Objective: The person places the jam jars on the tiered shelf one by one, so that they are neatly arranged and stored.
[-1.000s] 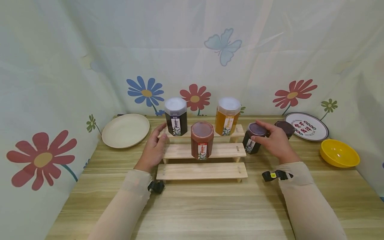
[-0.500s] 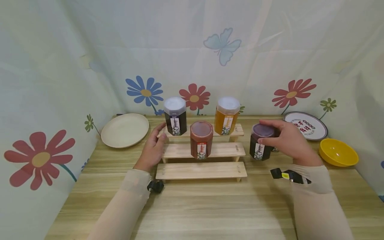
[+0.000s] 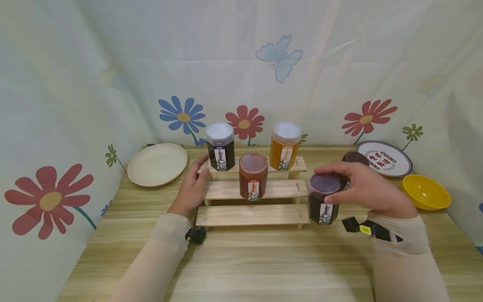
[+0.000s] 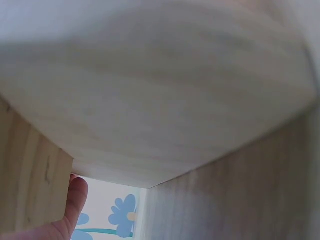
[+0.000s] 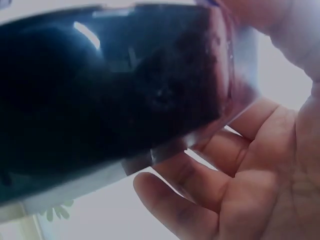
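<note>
My right hand (image 3: pixel 367 188) grips a dark hexagonal jar with a purple lid (image 3: pixel 324 199), thumb and fingers around its upper part. The jar is upright, just right of the lowest tier of a wooden stepped rack (image 3: pixel 253 214); its dark side fills much of the right wrist view (image 5: pixel 110 95). At the rack's left end, my left hand (image 3: pixel 191 188) holds the edge of the upper tiers; in the left wrist view a finger (image 4: pixel 76 197) shows behind the wood. The rack bears a dark jar with a white lid (image 3: pixel 220 147), an amber jar (image 3: pixel 285 147) and a reddish-brown jar (image 3: pixel 253 176).
Another dark-lidded jar (image 3: pixel 356 158) stands behind my right hand, partly hidden. A printed plate (image 3: pixel 396 163) and a yellow bowl (image 3: pixel 426 193) are at the right; a cream plate (image 3: pixel 157 164) lies at the back left. A flowered curtain (image 3: pixel 211 63) closes off the back.
My right hand has brought the purple-lidded jar rightward at first, then toward me and slightly left, to beside the lowest tier. My left hand stays at the rack.
</note>
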Available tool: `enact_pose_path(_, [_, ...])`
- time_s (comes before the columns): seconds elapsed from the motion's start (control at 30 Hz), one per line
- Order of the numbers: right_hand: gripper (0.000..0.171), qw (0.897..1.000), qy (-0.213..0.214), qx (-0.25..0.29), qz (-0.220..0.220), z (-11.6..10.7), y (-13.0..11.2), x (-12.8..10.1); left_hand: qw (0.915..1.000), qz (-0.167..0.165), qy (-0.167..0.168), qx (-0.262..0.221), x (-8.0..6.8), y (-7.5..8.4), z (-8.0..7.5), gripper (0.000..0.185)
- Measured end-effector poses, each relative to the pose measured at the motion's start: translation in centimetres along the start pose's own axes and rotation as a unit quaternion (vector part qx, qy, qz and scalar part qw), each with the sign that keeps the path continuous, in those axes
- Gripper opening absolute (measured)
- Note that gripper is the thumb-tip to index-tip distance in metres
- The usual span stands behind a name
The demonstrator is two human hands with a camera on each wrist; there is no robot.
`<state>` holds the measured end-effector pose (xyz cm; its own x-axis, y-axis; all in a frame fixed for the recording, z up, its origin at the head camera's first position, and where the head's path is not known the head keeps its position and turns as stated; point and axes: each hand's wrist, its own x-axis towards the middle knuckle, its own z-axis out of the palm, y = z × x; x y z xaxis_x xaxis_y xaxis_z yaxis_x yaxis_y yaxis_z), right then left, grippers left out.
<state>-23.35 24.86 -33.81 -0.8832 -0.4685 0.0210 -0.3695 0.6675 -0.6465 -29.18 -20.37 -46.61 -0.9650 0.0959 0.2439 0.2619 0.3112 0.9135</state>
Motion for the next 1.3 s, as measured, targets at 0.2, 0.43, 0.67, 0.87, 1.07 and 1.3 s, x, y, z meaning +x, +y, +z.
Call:
enact_pose_path(0.2, [0.067,0.999,-0.022,0.006,-0.034,1.1,-0.9,0.5,1.0000,0.001,0.001,-0.004,-0.1,0.0,0.0,0.052])
enact_pose_path(0.43, [0.066,0.998,-0.029,0.015,-0.059,2.6,-0.9,1.7,1.0000,0.004,0.000,-0.009,-0.1,0.0,0.0,0.053])
enact_pose_path(0.67, [0.069,0.997,-0.045,0.037,-0.056,3.5,-1.0,2.4,1.0000,-0.003,0.000,-0.005,-0.2,0.2,0.0,0.053])
enact_pose_path(0.87, [0.074,0.996,-0.052,0.033,-0.064,3.6,-1.0,2.7,1.0000,-0.008,0.001,-0.004,0.0,0.2,0.0,0.053])
enact_pose_path(1.07, [0.074,0.994,-0.067,0.026,-0.081,3.4,-0.6,2.4,1.0000,-0.002,0.002,-0.001,-0.1,0.3,0.0,0.053])
enact_pose_path(1.3, [0.064,0.994,-0.060,0.022,-0.092,2.7,0.1,2.2,1.0000,0.000,0.005,0.005,-0.1,0.1,0.0,0.054])
